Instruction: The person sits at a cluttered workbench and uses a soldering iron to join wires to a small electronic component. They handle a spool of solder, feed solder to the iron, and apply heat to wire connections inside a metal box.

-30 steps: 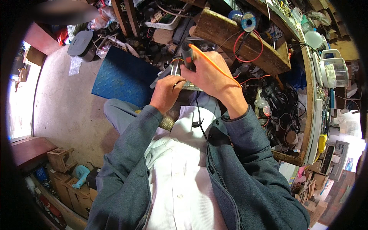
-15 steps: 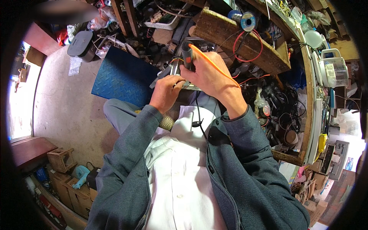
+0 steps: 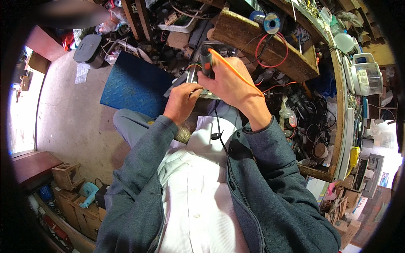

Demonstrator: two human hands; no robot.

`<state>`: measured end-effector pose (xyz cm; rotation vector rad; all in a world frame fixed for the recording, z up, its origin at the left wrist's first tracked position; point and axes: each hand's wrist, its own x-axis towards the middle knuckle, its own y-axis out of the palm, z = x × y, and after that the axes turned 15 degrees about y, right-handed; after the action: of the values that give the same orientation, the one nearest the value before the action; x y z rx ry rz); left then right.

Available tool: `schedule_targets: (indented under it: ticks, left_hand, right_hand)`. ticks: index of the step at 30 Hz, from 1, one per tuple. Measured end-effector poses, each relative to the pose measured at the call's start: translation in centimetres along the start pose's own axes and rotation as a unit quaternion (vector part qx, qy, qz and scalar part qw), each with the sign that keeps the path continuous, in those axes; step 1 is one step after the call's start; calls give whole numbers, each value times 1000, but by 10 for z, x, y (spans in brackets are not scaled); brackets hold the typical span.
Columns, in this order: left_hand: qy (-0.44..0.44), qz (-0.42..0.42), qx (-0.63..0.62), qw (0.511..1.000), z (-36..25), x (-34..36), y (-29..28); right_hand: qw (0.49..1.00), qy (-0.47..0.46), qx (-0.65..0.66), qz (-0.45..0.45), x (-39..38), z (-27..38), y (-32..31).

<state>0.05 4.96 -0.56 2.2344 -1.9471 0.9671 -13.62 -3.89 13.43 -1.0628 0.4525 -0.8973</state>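
My right hand [image 3: 232, 84] is closed round an upright dark handheld tool [image 3: 206, 59] with a red patch and an orange cord leading from its top over my wrist. The tool is over a silvery metal piece [image 3: 195, 74] with thin coloured wires, beyond my knees; its tip is hidden. My left hand [image 3: 181, 103] is just left of my right, fingers closed at the metal piece's near edge; what exactly they pinch is too small and hidden to name. A black cord [image 3: 218, 120] hangs down over my light-coloured clothing.
A blue textured mat [image 3: 130, 86] lies left, beside a grey lidded container [image 3: 87, 50]. A wooden beam [image 3: 261, 46] carries a wire spool [image 3: 271, 24] with red wire looped below. Tangled cables [image 3: 316, 122] fill the right, beside a clear container [image 3: 369, 78]. Cartons [image 3: 80, 217] stand lower left.
Both hands and the tool hold nearly the same position; the view has shifted only very slightly.
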Motion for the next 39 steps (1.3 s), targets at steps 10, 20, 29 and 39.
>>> schedule_targets:
  ticks: [10,20,29,39]
  left_hand:
    - [3,0,7,1000,4,0,2]
    - [2,0,10,1000,-1,1,2]
    - [-79,-27,-13,996,-2,4,8]
    - [-65,-33,-6,997,-2,3,10]
  right_hand:
    - [999,-7,34,-24,0,-1,1]
    - [1000,1,23,-7,0,-1,-1]
    - [999,2,31,-12,-3,-11,1]
    - [999,27,28,9,-4,-13,0]
